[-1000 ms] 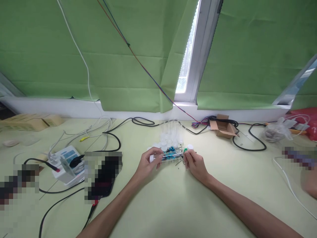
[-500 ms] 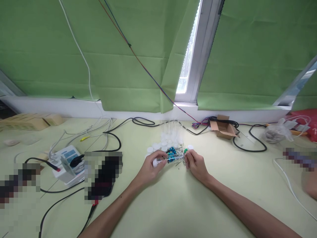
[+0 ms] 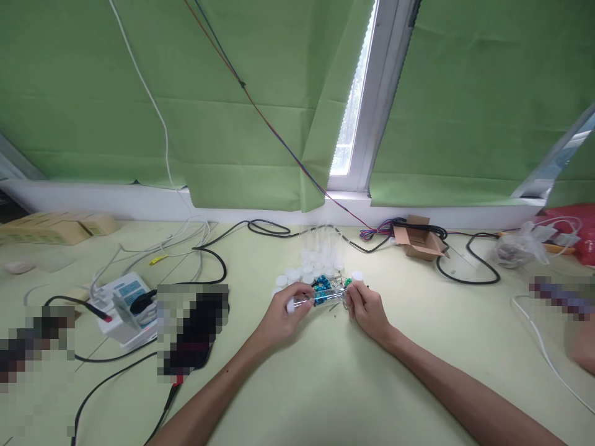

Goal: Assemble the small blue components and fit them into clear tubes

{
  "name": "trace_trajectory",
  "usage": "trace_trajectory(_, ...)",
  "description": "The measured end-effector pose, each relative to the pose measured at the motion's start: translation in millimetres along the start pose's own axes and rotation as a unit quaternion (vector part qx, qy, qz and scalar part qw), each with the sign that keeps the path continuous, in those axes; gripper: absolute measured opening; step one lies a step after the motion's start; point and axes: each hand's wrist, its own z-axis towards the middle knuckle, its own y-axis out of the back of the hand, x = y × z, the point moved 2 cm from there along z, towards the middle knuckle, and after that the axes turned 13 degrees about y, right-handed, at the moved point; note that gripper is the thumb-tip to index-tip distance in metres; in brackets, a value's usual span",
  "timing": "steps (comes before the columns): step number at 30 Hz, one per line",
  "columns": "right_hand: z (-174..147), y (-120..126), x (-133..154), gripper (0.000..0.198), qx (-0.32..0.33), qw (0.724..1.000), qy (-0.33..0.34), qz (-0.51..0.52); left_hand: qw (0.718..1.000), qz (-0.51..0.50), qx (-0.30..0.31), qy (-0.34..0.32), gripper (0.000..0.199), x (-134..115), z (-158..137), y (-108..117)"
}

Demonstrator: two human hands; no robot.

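A clear tube (image 3: 328, 295) with a white end lies nearly level between my hands. My left hand (image 3: 287, 308) is closed round its left part, by the white end. The fingers of my right hand (image 3: 367, 303) are pinched at the tube's right end; thin metal pieces show inside the tube there. Just behind it lie blue beads or balls (image 3: 322, 283), a small green piece (image 3: 348, 282) and loose metal pins. White round caps (image 3: 292, 274) and upright clear tubes (image 3: 320, 241) stand in a cluster beyond my hands. My fingers hide part of the tube.
An open cardboard box (image 3: 419, 243) sits at the back right among black cables (image 3: 469, 280). To the left stand a white power adapter (image 3: 127, 306) and a blurred dark device (image 3: 193, 334). Another person's arm (image 3: 581, 344) shows at the right edge.
Almost nothing differs. Both hands keep their hold on the tube, and the whole view has shifted very slightly.
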Motion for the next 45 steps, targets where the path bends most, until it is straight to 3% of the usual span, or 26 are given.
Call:
trace_trajectory(8,-1.8,-1.0,-0.2,0.032,0.029,0.999,0.011,-0.015,0.998,0.038,0.014,-0.039,0.023,1.8,-0.7,-4.1)
trace_trajectory(21,-0.8,-1.6,1.6,0.034,0.051,0.998,0.025,-0.034,1.000,0.010,0.025,-0.007,0.024,0.7,0.9,-2.8)
trace_trajectory(32,0.4,0.7,8.5,0.032,0.102,0.994,0.037,-0.008,0.994,-0.020,0.108,0.025,0.029,6.6,12.7,22.2)
trace_trajectory(45,1.1,1.4,8.1,0.023,0.141,0.988,0.061,-0.027,0.987,-0.048,0.149,0.031,0.032,9.0,11.3,21.1)
